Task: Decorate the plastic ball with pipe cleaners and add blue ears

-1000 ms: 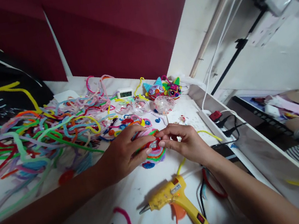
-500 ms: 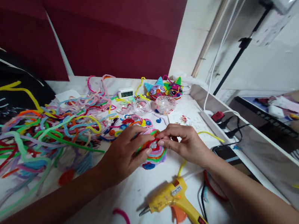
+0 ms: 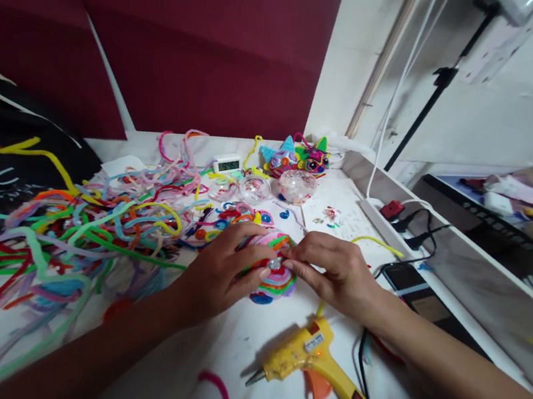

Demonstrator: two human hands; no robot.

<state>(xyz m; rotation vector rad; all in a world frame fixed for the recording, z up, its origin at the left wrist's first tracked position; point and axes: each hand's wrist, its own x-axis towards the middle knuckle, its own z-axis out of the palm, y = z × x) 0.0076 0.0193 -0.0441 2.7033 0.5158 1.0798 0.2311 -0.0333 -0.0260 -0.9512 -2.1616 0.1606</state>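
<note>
nearest my camera, a yellow plastic glue gun with a metal nozzle [image 3: 322, 356] lies on the white tabletop [image 3: 166, 397]. past it, my left hand [image 3: 221, 264] grips a round, rainbow-striped fuzzy craft piece [image 3: 276, 287] from the side; my right hand [image 3: 335, 266] bunches its fingertips at the centre, pinching what i cannot tell. farther off sits a small white digital clock [image 3: 227, 164].
</note>
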